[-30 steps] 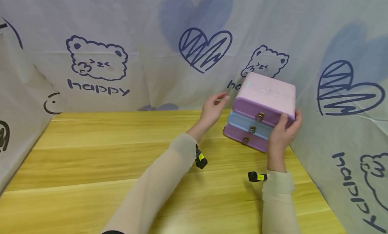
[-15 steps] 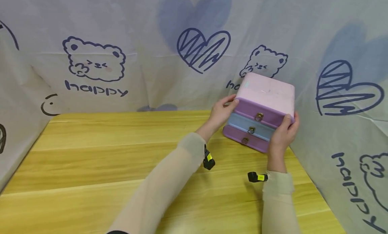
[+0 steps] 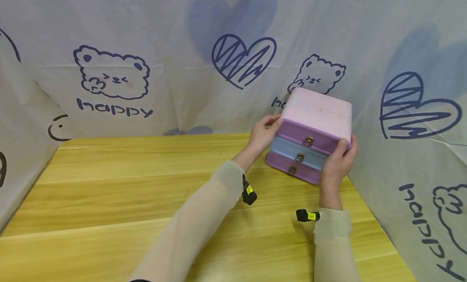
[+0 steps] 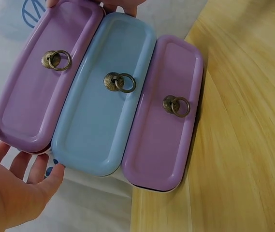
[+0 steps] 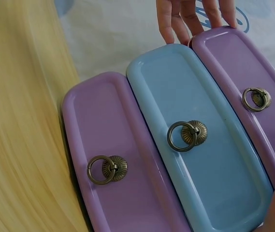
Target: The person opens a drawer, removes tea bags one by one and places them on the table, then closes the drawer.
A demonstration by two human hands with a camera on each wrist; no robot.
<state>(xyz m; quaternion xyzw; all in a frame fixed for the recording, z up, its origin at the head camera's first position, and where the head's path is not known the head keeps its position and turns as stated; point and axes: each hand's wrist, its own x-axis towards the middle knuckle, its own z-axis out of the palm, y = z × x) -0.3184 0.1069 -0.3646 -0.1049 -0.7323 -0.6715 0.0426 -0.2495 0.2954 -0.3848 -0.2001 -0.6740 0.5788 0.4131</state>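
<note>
A small drawer box [image 3: 318,111] with a pale pink top stands at the back right of the table. Its front has three stacked drawers: a purple top drawer [image 4: 45,92], a blue middle drawer [image 5: 195,96] and a purple bottom drawer [image 4: 164,140]. Each carries a bronze ring pull [image 5: 187,135]. My left hand [image 3: 262,135] grips the box's left side, thumb at the upper front corner. On the right side my right hand [image 3: 336,164] holds it the same way, thumb on the top drawer's front edge. The right hand's fingers are partly hidden behind the box.
The wooden table [image 3: 120,192] stretches left and forward of the box. White cloth [image 3: 175,79] printed with hearts and bear faces hangs along the back and both sides, close behind the box and to its right.
My left hand has moved right and taken hold of the box's left side. The right hand has kept its grip. The box has shifted slightly left.
</note>
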